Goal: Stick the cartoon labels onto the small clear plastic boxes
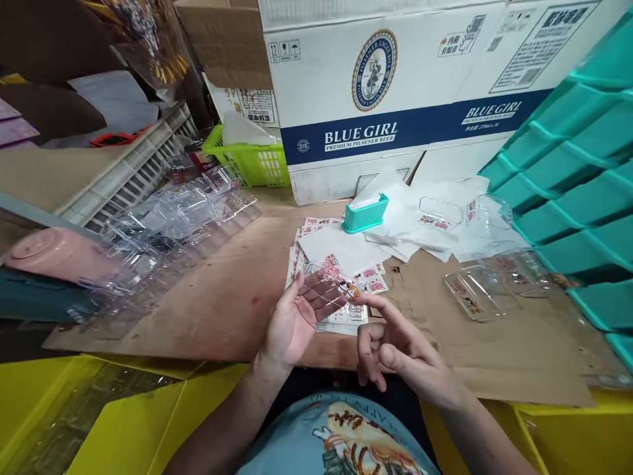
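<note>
In my left hand (291, 326), palm up, lies a small clear plastic case (319, 277), held at its edge by the thumb. A cartoon sticker (350, 291) shows on its right end. The index fingertip of my right hand (405, 349) touches that end, while its other fingers are loosely bent and hold nothing. Under and behind the case are printed sticker sheets (373, 280) and white backing paper (321, 249). A small teal plastic holder (366, 214) stands on the papers just beyond.
Clear plastic cases (173, 218) pile up on the left, near a pink lidded container (59, 254). Stickered cases (475, 293) lie on the right beside stacked teal bins (583, 165). At the back stand a green basket (260, 158) and a white beer carton (341, 79). Yellow boxes (133, 422) sit below.
</note>
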